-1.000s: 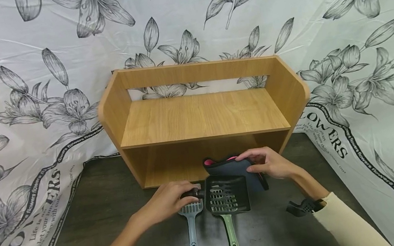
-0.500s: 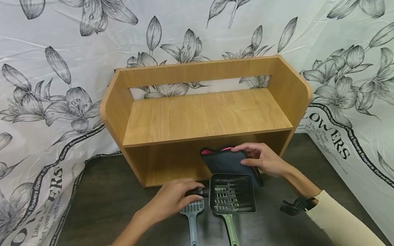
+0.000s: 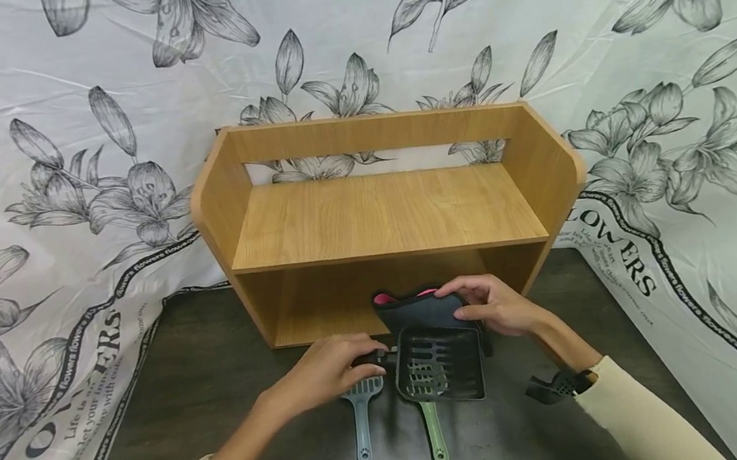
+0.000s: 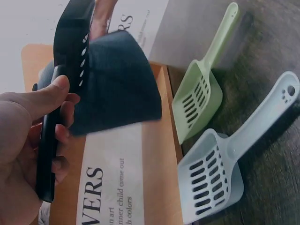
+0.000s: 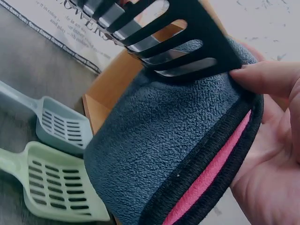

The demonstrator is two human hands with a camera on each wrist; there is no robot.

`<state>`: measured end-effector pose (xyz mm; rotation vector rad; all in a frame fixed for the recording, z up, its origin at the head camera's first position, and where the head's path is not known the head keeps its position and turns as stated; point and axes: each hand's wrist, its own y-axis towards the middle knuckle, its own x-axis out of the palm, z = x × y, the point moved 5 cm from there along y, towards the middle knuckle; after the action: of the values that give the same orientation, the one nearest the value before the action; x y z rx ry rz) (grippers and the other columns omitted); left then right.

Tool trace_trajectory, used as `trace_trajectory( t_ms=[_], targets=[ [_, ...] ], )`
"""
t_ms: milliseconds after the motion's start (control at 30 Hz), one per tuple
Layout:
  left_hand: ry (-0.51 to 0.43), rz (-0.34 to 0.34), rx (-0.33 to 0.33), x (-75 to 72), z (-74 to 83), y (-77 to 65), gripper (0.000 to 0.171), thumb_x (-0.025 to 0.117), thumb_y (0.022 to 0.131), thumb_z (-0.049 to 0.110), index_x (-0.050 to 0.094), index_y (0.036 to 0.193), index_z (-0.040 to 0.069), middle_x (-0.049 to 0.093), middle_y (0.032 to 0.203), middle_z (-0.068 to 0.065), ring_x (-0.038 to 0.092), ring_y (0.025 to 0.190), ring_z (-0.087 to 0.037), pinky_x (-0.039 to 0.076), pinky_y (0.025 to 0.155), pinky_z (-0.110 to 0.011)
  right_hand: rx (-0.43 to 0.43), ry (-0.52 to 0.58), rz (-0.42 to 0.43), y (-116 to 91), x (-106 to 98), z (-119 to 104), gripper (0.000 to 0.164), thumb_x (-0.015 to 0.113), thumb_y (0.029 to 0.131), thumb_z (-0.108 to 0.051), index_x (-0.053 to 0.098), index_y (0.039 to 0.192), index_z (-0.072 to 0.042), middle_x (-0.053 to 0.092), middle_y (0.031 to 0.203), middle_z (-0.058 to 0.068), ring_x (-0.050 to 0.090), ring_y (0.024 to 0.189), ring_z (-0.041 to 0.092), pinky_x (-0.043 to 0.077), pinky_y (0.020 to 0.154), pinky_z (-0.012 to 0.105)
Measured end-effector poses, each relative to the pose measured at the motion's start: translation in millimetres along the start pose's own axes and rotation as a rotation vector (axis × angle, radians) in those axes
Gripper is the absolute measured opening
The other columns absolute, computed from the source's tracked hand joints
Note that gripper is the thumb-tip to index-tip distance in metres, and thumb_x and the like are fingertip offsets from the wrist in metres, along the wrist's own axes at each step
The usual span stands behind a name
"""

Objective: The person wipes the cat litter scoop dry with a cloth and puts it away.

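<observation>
My left hand grips the black handle of a slotted litter scoop, its pan pointing right. My right hand pinches a folded dark blue-grey cloth between thumb and fingers. Black edging and a pink inner side show along the cloth's fold in the right wrist view. There the thumb lies right at the corner of the black pan, which overlaps the cloth. Below the held things, a pale blue litter scoop and a green litter scoop lie on the table, partly hidden in the head view.
A two-level wooden shelf stands at the back of the dark table, behind both hands. White flower-print sheeting hangs behind and along both sides. A black strap mount sits on the right wrist.
The black scoop has shifted to the right with my left hand, further over the cloth. My right hand has lifted the cloth slightly, then lowered it, moving it a little left overall.
</observation>
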<state>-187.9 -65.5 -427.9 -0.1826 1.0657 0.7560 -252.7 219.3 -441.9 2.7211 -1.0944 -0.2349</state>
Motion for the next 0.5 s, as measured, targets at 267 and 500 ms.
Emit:
trace_trajectory(
  t_ms=[267,500],
  targets=[
    [0.017,0.035,-0.027,-4.0,-12.4,-8.6,0.031,0.075,0.100,0.028,0.077,0.126,0.012,0.076,0.110,0.004,0.058,0.080,0.000,0.050,0.071,-0.023,0.027,-0.123,0.109,-32,-16,-8,0.039,0.063,0.099,0.011,0.064,0.137,0.002,0.069,0.134,-0.001,0.060,0.100,0.011,0.051,0.083,0.025],
    [0.046,0.083,-0.101,-10.4,-20.7,-17.4,0.032,0.077,0.098,0.026,0.076,0.125,0.009,0.076,0.110,0.002,0.067,0.085,-0.009,0.054,0.072,-0.030,0.054,-0.114,0.269,-53,-24,-9,0.043,0.065,0.098,0.010,0.060,0.140,0.007,0.065,0.093,-0.013,0.048,0.064,0.006,0.049,0.064,0.023]
  ],
)
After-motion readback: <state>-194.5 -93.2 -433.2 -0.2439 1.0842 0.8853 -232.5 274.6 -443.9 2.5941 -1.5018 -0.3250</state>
